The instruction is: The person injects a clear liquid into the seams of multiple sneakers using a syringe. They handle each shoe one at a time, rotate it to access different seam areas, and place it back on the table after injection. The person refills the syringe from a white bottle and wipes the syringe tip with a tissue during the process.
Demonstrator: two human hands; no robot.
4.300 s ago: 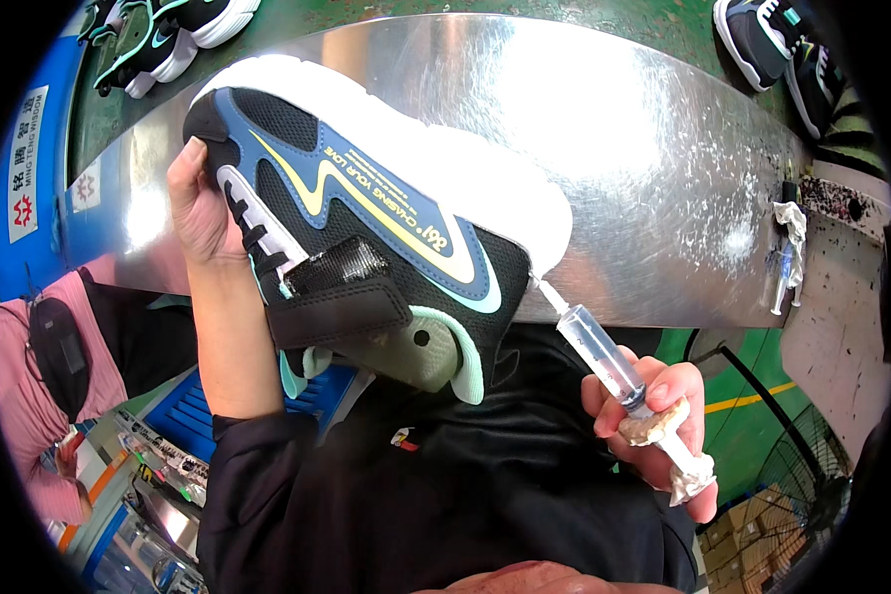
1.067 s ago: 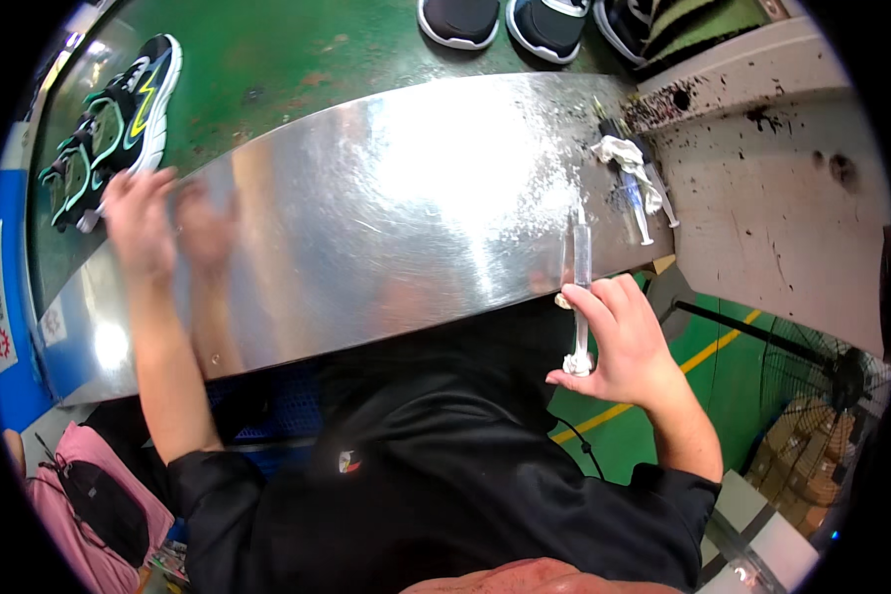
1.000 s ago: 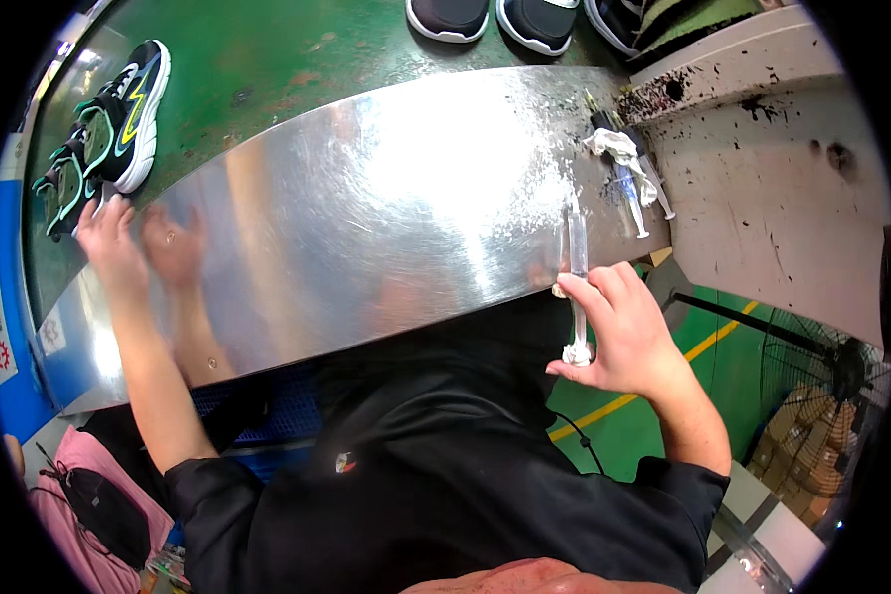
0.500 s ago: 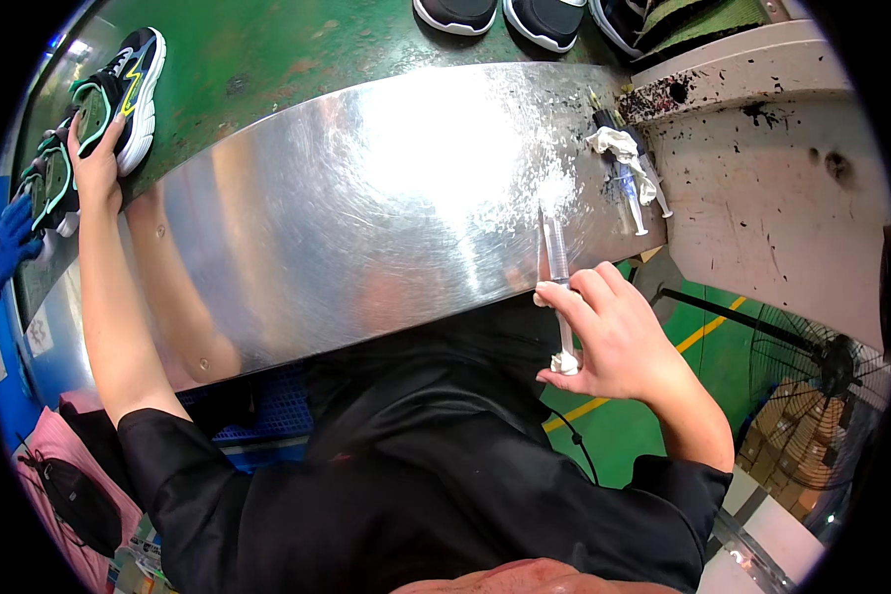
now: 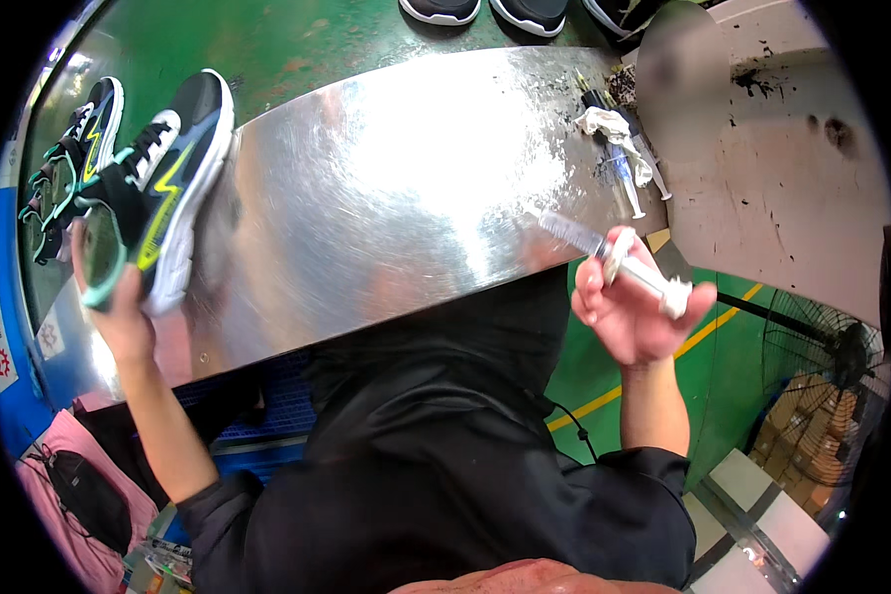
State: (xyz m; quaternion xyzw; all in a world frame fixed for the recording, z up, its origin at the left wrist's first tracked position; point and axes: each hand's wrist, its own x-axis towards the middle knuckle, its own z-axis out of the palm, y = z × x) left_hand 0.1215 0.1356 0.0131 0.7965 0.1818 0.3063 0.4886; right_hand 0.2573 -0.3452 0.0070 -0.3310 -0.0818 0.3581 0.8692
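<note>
My left hand point(image 5: 121, 312) grips a black and grey sneaker point(image 5: 203, 124) by its heel and collar, thumb on the outside. The sneaker has a white sole, a yellow zigzag line and a mint-green collar lining, and is held over the left end of the shiny metal plate point(image 5: 337, 247). In my right hand point(image 5: 643, 317) is a clear syringe point(image 5: 574, 234) with white wrapping round its flange and plunger end. The fingers curl round the flange, while the thumb lies by the plunger end. Its tip points up and left, above the plate's front edge.
More sneakers point(image 5: 97, 129) stand on the green belt at the left, and dark shoes point(image 5: 530, 15) at the top. Several syringes point(image 5: 624, 178) with white cloth point(image 5: 604, 123) lie at the plate's right end. A black fan point(image 5: 832, 366) stands at the lower right.
My left hand has brought the sneaker right and nearer, off the green belt. My right hand has turned palm up and moved right, tilting the syringe. The blue-gloved hand has left view.
</note>
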